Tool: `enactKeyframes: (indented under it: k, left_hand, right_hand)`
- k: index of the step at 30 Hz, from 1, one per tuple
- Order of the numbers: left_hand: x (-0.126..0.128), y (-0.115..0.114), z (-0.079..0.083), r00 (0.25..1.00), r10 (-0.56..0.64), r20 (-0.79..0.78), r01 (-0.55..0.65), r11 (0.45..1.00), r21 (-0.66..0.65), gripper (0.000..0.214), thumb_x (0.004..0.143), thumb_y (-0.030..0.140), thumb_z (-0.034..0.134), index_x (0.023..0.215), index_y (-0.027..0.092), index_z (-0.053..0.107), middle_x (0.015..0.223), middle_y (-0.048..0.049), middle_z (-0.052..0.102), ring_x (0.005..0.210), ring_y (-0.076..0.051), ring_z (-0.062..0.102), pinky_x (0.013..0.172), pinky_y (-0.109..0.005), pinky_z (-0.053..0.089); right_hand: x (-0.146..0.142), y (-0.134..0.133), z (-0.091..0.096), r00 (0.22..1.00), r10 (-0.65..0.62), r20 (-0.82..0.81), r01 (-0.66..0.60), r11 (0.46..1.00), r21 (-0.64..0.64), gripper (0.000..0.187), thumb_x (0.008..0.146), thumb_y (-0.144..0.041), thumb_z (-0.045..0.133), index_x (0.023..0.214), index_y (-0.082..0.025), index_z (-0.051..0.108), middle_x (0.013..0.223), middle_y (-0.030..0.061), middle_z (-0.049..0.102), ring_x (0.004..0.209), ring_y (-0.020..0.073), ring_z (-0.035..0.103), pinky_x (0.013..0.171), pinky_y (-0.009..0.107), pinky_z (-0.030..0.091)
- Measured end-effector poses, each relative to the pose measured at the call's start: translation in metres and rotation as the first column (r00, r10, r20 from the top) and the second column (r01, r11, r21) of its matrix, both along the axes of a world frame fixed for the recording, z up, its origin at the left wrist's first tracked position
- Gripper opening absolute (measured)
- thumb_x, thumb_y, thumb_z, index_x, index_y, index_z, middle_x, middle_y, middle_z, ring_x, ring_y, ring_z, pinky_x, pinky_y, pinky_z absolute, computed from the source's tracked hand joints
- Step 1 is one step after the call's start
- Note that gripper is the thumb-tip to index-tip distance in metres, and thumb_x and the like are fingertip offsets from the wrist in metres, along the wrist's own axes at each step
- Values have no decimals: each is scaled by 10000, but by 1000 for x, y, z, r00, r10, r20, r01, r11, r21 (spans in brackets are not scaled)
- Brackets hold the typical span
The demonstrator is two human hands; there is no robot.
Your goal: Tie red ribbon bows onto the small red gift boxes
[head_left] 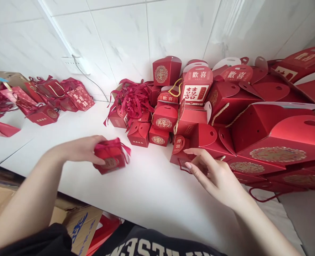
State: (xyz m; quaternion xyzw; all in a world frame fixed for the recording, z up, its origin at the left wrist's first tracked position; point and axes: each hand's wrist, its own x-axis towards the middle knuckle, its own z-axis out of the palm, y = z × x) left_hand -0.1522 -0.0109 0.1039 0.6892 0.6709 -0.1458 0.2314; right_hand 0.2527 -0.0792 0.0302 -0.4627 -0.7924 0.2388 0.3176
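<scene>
My left hand (89,149) is closed on a small red gift box (111,156) tied with a dark pink ribbon, at the left-centre of the white table. The box looks slightly blurred. To the right, my right hand (212,174) is open, thumb and forefinger apart. Its fingertips are close to a small upright red box (178,151) with a dark red cord; whether they touch it I cannot tell. Behind the hands, a tangled heap of dark pink ribbons (134,99) lies over several small red boxes. One of these, a closed box (138,134), faces the front.
Larger red boxes (269,135) with handle flaps are stacked high along the right side. More red boxes and bags (43,113) stand at the far left. The white table (146,181) meets a tiled wall with a socket (73,64). Cardboard cartons (85,225) sit below the front edge.
</scene>
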Motion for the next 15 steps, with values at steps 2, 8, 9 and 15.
enactKeyframes:
  k: [2, 8, 9, 15]
  left_hand:
    - [-50, 20, 2, 990, 133, -35, -134, 991, -24, 837, 641, 645, 715, 1291, 161, 505, 1183, -69, 688, 1032, -257, 653, 809, -274, 498]
    - [-153, 69, -32, 789, 603, -117, -463, 708, 533, 1373, 611, 714, 697, 1518, 7, -53, 1618, -278, 25, 1470, -426, 157, 1054, -454, 368]
    - [-158, 73, -39, 763, 640, -92, -502, 677, 538, 1384, 633, 704, 691, 1512, 10, -122, 1614, -282, -81, 1490, -429, 48, 1075, -495, 333]
    - [-120, 103, -44, 839, 538, -79, -388, 694, 607, 1195, 771, 636, 628, 1531, 58, -92, 1606, -235, -214, 1505, -387, -64, 1122, -584, 223]
  right_hand:
    - [-2, 3, -2, 1000, 12, 24, -12, 1000, 1, 245, 1002, -316, 482, 1237, -248, 484, 781, -25, 668, 612, 120, 616, 597, 216, 468]
    - [-6, 7, -6, 996, 31, 89, -31, 999, -6, 254, 1008, -323, 452, 1250, -250, 470, 806, -15, 688, 666, 159, 653, 640, 255, 502]
    - [-6, 6, -6, 995, 26, 91, -26, 1000, -7, 255, 1009, -324, 452, 1252, -252, 468, 817, -13, 693, 672, 160, 659, 638, 254, 502]
    - [-5, 4, 1, 995, 22, 94, -23, 1000, 3, 251, 1007, -299, 460, 1250, -236, 477, 834, 0, 701, 665, 147, 658, 626, 235, 490]
